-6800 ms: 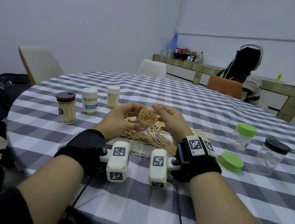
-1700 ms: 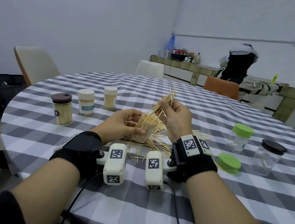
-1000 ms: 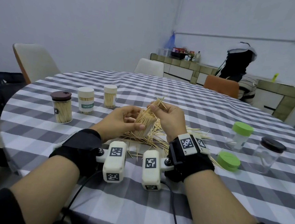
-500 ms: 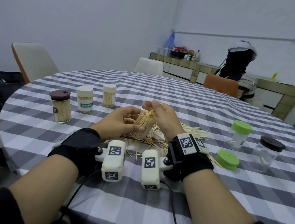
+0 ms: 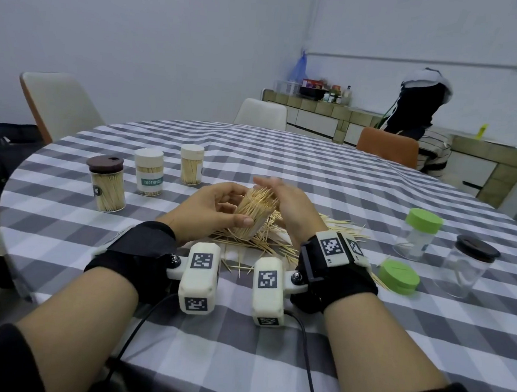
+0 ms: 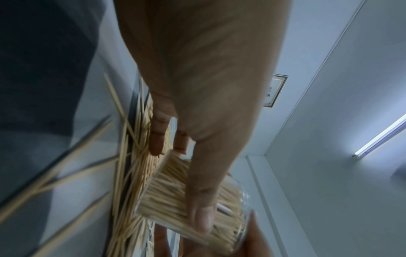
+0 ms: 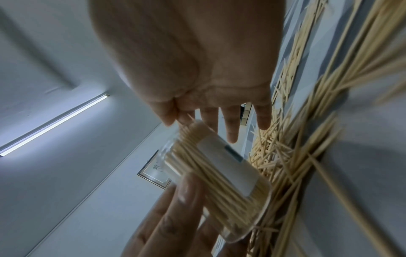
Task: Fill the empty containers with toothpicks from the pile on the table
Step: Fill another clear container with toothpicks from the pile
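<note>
Head view: the left hand point(image 5: 209, 210) wraps its thumb and fingers round a clear jar point(image 5: 254, 215) packed full of toothpicks, tipped a little toward the right hand point(image 5: 287, 209). The right hand is flat, fingers straight, touching the stick tips at the jar's mouth. Under both hands lies the pile point(image 5: 281, 240) on the checked table point(image 5: 270, 337). A green lid point(image 5: 399, 276) lies to the right. Past it stand two empty jars point(image 5: 417, 238), each with a lid. Three full jars point(image 5: 148, 172) stand to the left.

Home dining room: checked table point(image 5: 345, 184), chairs point(image 5: 62, 103), counter point(image 5: 321, 107).
</note>
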